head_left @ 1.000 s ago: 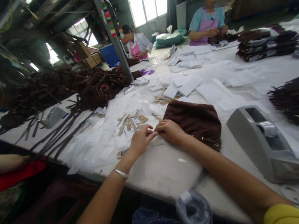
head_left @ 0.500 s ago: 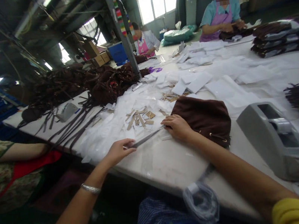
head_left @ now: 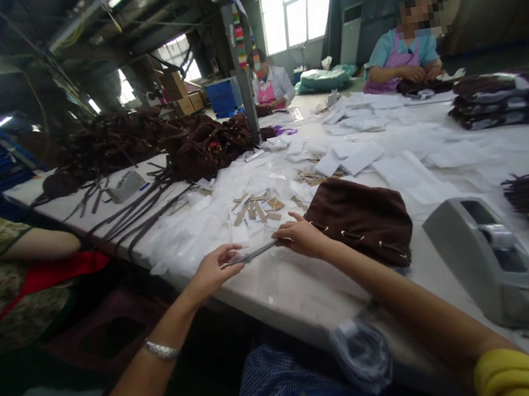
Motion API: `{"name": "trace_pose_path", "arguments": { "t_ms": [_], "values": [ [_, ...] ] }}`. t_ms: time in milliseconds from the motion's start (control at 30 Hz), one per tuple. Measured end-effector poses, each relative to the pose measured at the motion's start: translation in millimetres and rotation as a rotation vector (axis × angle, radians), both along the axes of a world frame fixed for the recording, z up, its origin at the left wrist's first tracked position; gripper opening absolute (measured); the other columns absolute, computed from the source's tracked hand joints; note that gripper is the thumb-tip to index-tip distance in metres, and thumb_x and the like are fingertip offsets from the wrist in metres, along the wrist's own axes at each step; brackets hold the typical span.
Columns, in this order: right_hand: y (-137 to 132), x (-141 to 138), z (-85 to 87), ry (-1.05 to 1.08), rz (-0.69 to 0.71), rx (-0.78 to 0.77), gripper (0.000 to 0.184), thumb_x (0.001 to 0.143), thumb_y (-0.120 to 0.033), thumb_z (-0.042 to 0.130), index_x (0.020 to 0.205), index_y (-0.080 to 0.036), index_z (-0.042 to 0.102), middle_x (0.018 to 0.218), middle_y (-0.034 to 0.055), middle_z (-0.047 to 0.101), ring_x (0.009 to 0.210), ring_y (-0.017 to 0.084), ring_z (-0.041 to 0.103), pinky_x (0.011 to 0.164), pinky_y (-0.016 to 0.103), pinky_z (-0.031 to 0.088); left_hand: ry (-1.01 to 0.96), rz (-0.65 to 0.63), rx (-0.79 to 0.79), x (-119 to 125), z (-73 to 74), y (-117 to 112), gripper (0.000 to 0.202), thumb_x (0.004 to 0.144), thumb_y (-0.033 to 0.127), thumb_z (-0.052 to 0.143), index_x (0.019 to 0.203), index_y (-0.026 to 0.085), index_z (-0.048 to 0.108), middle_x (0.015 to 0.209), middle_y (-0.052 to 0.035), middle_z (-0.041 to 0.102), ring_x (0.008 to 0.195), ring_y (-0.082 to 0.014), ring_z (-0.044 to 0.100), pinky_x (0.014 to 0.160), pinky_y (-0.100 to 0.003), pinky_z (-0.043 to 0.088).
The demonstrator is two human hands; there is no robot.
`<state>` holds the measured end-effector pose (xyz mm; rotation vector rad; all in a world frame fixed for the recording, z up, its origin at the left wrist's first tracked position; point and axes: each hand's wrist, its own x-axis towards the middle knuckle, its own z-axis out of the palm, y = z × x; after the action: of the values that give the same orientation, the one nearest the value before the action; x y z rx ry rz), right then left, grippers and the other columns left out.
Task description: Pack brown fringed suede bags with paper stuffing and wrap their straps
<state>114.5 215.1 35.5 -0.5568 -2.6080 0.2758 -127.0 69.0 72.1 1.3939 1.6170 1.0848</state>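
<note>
A dark greyish strap point(head_left: 257, 251) stretches between my two hands, low over the table's front edge. My left hand point(head_left: 213, 273) pinches one end between thumb and fingers. The other end is gripped by my right hand point(head_left: 301, 237), thumb and fingers closed on it. Just right of that hand lies a dark brown drawstring bag point(head_left: 360, 213), its cord threaded through metal eyelets; my right forearm passes in front of its near side. Small brown card strips point(head_left: 257, 209) are scattered on thin white sheets beyond my hands.
A grey tape dispenser point(head_left: 488, 263) stands at right, and a clear plastic-wrapped coil point(head_left: 363, 356) hangs at the front edge. Brown bags are piled point(head_left: 206, 147) around a post point(head_left: 244, 80). White sheets point(head_left: 406, 172) cover much of the table. Two people work opposite; another person's arm point(head_left: 44, 245) is at left.
My right hand has moved left, closer to my left hand, and the strap span between them is shorter. The bag stays on the table. The camera view has shifted slightly.
</note>
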Motion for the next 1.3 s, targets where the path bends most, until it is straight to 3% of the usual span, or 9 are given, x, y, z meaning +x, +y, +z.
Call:
{"name": "trace_pose_path", "arguments": {
  "t_ms": [167,267,467,600,767,867,1067,1167,1300],
  "values": [
    [-17,-28,20.4,-0.025,0.13,-0.053,0.027,0.09,-0.029,0.068,0.117,-0.026,0.068,0.101,0.0042,0.075,0.097,0.02,0.069,0.106,0.042,0.035,-0.168,0.087,0.148,9,-5.8,-3,0.051,0.063,0.03,0.085,0.11,0.019,0.069,0.106,-0.0104,0.072,0.097,-0.0244,0.07,0.089,-0.034,0.053],
    [-29,-46,29.7,-0.014,0.179,-0.088,0.026,0.09,-0.032,0.067,0.115,-0.024,0.069,0.099,0.0054,0.076,0.09,0.02,0.069,0.09,0.032,0.045,-0.278,0.123,0.214,13,-4.2,-4,0.057,0.062,0.029,0.086,0.115,0.019,0.068,0.11,-0.0108,0.071,0.098,-0.0229,0.069,0.089,-0.033,0.054],
    [-40,-59,35.3,-0.018,0.114,-0.133,0.019,0.091,-0.035,0.065,0.104,-0.023,0.072,0.085,0.0027,0.074,0.076,0.017,0.066,0.066,0.023,0.04,-0.292,0.245,0.248,8,-12.2,-16,0.047,0.066,0.037,0.084,0.107,0.017,0.073,0.1,-0.0102,0.075,0.089,-0.0245,0.071,0.087,-0.037,0.056],
    [-48,-64,39.5,-0.064,0.083,-0.146,0.017,0.093,-0.032,0.062,0.103,-0.022,0.071,0.083,0.0026,0.073,0.073,0.016,0.063,0.065,0.023,0.037,-0.229,0.269,0.306,10,-18.5,-22,0.044,0.08,0.046,0.072,0.115,0.02,0.072,0.117,-0.0104,0.072,0.11,-0.027,0.067,0.102,-0.039,0.049],
    [-55,-71,41.5,-0.07,0.043,-0.166,0.017,0.093,-0.032,0.06,0.1,-0.02,0.069,0.084,0.004,0.072,0.073,0.015,0.061,0.063,0.024,0.033,-0.165,0.178,0.367,18,-17.2,-24,0.054,0.09,0.047,0.059,0.138,0.022,0.055,0.133,-0.0089,0.064,0.126,-0.0242,0.057,0.113,-0.041,0.039],
    [-55,-69,40.7,-0.053,0.066,-0.202,0.017,0.093,-0.032,0.06,0.099,-0.019,0.07,0.082,0.0038,0.071,0.071,0.015,0.06,0.063,0.024,0.032,-0.188,0.16,0.346,17,-15.1,-26,0.054,0.09,0.049,0.059,0.135,0.019,0.058,0.131,-0.0103,0.065,0.121,-0.0262,0.061,0.105,-0.042,0.049],
    [-50,-60,38.2,-0.014,0.124,-0.281,0.028,0.085,-0.037,0.073,0.107,-0.02,0.071,0.089,0.0046,0.073,0.079,0.018,0.065,0.067,0.023,0.039,-0.276,0.226,0.206,7,-8.4,-31,0.043,0.071,0.043,0.081,0.101,0.013,0.074,0.093,-0.0082,0.077,0.085,-0.0235,0.072,0.09,-0.04,0.057],
    [-48,-56,37.4,0.024,0.17,-0.292,0.037,0.082,-0.041,0.074,0.111,-0.019,0.07,0.091,0.0058,0.074,0.081,0.019,0.066,0.07,0.024,0.042,-0.327,0.234,0.211,3,-7.3,-28,0.042,0.067,0.041,0.084,0.097,0.013,0.074,0.087,-0.0068,0.077,0.08,-0.0209,0.071,0.087,-0.038,0.057],
    [-47,-54,39.4,0.113,0.163,-0.362,0.025,0.089,-0.035,0.067,0.108,-0.018,0.071,0.093,0.0051,0.075,0.082,0.018,0.067,0.073,0.024,0.044,-0.348,0.266,0.251,2,-9.6,-24,0.044,0.068,0.042,0.083,0.101,0.014,0.073,0.093,-0.0063,0.076,0.085,-0.0198,0.071,0.087,-0.037,0.058]
  ]
}}
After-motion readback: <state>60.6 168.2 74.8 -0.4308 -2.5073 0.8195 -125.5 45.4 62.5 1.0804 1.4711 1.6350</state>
